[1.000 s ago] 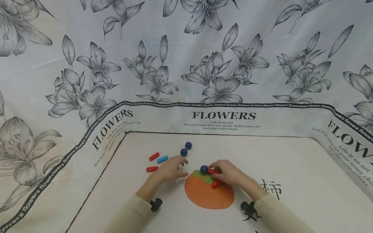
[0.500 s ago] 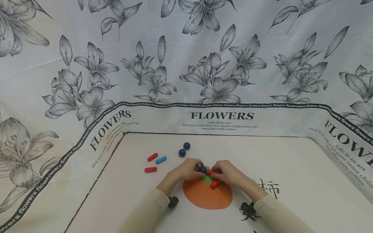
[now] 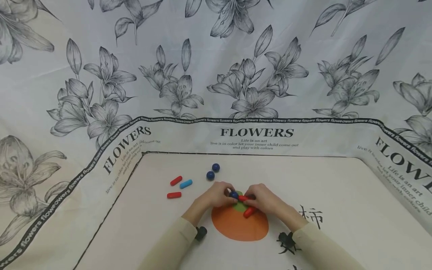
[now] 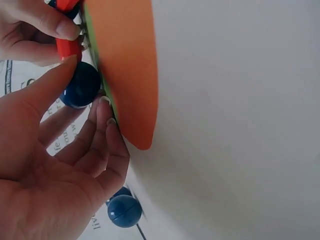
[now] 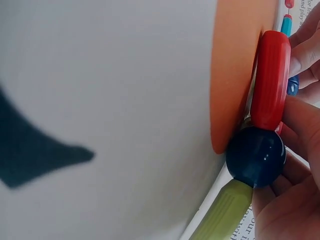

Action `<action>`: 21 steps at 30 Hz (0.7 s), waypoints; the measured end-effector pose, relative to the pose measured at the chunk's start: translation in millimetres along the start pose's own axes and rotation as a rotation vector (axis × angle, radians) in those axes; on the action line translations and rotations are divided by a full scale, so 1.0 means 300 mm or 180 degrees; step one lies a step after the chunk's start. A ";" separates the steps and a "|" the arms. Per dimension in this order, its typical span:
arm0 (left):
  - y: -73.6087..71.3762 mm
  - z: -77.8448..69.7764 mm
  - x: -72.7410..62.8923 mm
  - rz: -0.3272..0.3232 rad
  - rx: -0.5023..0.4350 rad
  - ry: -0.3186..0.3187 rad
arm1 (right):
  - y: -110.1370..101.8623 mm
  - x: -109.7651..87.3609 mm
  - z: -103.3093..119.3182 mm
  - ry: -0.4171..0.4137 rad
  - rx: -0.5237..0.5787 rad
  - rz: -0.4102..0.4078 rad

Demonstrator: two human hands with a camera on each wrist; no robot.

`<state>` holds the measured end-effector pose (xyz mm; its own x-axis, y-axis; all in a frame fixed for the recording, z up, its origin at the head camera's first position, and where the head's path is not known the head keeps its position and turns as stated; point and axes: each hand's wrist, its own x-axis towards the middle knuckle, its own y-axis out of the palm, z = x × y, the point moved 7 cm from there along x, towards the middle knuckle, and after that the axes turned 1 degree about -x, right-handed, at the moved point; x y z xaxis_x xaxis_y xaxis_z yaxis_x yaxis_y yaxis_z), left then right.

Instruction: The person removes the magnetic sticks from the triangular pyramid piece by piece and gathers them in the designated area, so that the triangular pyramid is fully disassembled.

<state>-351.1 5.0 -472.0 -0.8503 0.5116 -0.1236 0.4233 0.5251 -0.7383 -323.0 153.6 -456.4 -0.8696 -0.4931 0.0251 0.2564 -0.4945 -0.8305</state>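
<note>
My left hand [image 3: 218, 194] pinches a dark blue ball [image 4: 81, 85] between thumb and fingers over the printed orange persimmon [image 3: 239, 225]. Against that ball lies the end of a red rod [image 4: 67, 47], which my right hand [image 3: 266, 198] pinches from the other side. A second red rod [image 5: 271, 80] slants over the persimmon below the right hand. In the right wrist view its end meets another dark blue ball [image 5: 256, 156], and a green rod [image 5: 222, 212] runs on from there. The right hand hides that ball and the green rod in the head view.
Two loose red rods [image 3: 174, 195] and a light blue rod [image 3: 186, 183] lie to the left. Two more dark blue balls [image 3: 210, 175] rest beyond the left hand. Flower-printed cloth [image 3: 256, 138] rises behind the pale tabletop [image 3: 303, 176].
My left hand has moved right from beside the persimmon and taken hold of the blue ball at the red rod's end. The right hand keeps its grip, nearly still.
</note>
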 end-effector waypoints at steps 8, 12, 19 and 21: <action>-0.015 0.005 -0.002 -0.0106 -0.0006 -0.0108 | 0.000 0.007 0.004 -0.0041 -0.0067 0.0016; -0.025 0.016 0.002 -0.0190 -0.0023 -0.0212 | 0.000 0.009 0.005 -0.0031 -0.0074 0.0033; -0.026 0.015 0.028 -0.0435 0.0004 -0.0352 | -0.007 0.000 0.013 -0.0182 -0.0105 -0.0018; -0.030 0.017 0.043 -0.0583 -0.0034 -0.0461 | -0.007 -0.004 0.018 -0.0232 -0.0119 -0.0046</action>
<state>-367.5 3.3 -470.2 -0.9489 0.3047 -0.0826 0.2605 0.6077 -0.7502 -320.2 151.5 -451.7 -0.8397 -0.5376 0.0766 0.2268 -0.4754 -0.8500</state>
